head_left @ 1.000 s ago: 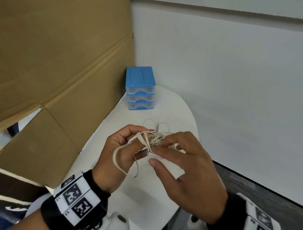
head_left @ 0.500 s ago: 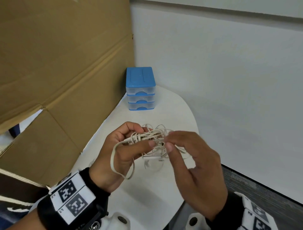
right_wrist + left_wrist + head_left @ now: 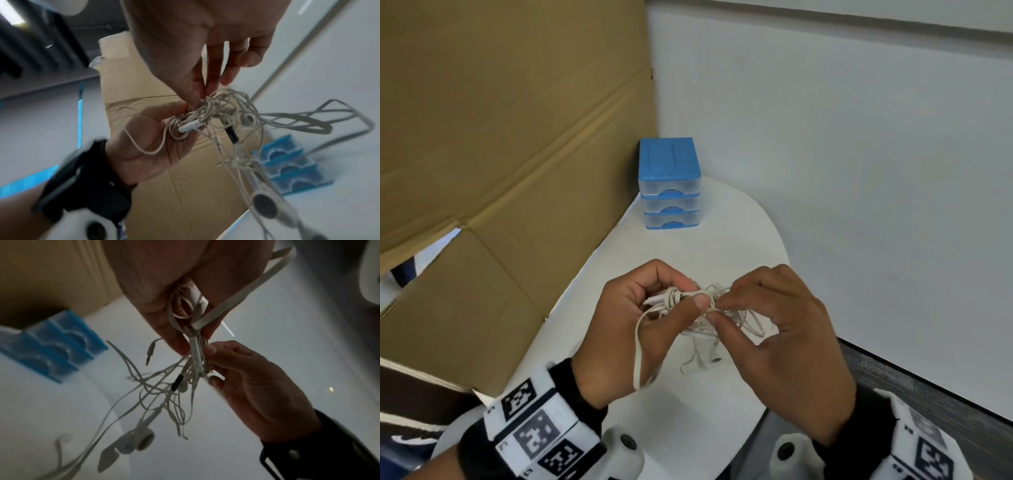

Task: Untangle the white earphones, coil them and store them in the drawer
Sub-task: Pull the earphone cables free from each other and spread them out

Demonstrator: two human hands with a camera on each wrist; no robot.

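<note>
Meanwhile, the white earphones (image 3: 698,308) hung as a tangled bunch above the white table (image 3: 743,233), held between both hands. The left hand (image 3: 633,329) curled round one side of the bunch, thumb pressed on top; the right hand (image 3: 787,346) pinched a strand with thumb and forefinger. The blue drawer unit (image 3: 669,183) stood closed at the table's far end, beside the cardboard (image 3: 500,137).

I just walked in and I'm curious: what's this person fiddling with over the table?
A person is working on a knotted bundle of white earphones, held above the white table. The left hand grips the bundle while the right hand pinches strands to pick at the knot. The cable remains tangled, with earbuds dangling. The little blue drawer unit at the back has all its drawers closed.
</note>
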